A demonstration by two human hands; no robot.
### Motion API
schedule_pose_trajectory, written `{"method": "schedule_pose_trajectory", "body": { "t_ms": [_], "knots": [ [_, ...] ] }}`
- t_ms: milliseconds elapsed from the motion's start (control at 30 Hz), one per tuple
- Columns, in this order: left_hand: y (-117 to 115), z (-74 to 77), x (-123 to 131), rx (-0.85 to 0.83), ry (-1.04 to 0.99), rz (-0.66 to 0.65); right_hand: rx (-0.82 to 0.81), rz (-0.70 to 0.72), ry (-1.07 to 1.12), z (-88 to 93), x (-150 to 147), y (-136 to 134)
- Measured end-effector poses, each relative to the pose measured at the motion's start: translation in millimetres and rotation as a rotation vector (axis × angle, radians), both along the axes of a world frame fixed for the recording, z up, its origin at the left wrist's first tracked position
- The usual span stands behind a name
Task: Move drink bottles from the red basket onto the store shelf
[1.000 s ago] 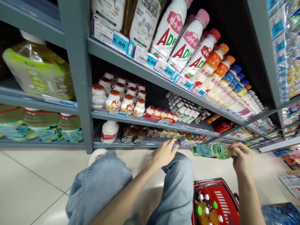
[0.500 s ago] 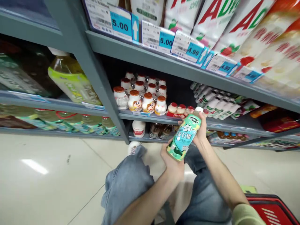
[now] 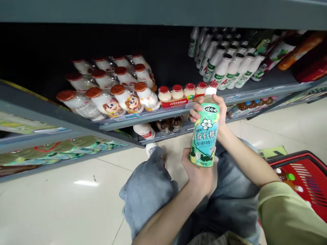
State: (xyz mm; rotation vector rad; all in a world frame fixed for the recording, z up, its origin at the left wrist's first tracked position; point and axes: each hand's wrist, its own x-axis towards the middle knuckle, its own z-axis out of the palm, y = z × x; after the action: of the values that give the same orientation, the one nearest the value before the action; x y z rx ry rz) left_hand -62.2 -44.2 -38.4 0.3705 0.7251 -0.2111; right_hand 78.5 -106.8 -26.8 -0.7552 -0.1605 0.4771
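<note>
A teal-labelled drink bottle [image 3: 205, 136] with a white flower on it and a white cap stands upright in front of me. My left hand [image 3: 198, 175] cups its base from below. My right hand [image 3: 214, 108] wraps the neck and top from behind. Both are closed on the bottle, above my knees in blue jeans [image 3: 150, 187]. Just beyond the cap sits a row of small red-capped bottles [image 3: 178, 93] on the grey shelf [image 3: 143, 117].
White bottles with brown caps [image 3: 112, 98] lie on the shelf at left; slim white bottles [image 3: 224, 61] stand at upper right. A red shopping basket [image 3: 301, 177] holding drinks rests on the tiled floor [image 3: 51, 204] at right. Lower shelves hold more bottles.
The bottle went from lying in my right hand alone near the basket to upright in both hands. The view has dropped closer to the lower shelves.
</note>
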Motion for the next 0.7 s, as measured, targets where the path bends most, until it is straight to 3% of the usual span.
{"method": "schedule_pose_trajectory", "body": {
  "t_ms": [100,267,533,700],
  "knots": [
    [-0.1,5.9,5.5,-0.062,0.078,0.067,-0.015,-0.007,0.02,-2.0,2.3,-4.1],
    [1.0,12.1,10.8,-0.053,0.046,-0.02,-0.058,0.003,0.018,8.4,9.0,-12.9],
    [-3.3,5.2,7.5,0.043,0.105,-0.094,-0.179,-0.005,0.047,10.1,12.1,-24.7],
    [-2.5,1.0,1.6,0.065,0.112,-0.052,-0.224,-0.018,0.076,6.6,6.9,-18.6]
  ]
}}
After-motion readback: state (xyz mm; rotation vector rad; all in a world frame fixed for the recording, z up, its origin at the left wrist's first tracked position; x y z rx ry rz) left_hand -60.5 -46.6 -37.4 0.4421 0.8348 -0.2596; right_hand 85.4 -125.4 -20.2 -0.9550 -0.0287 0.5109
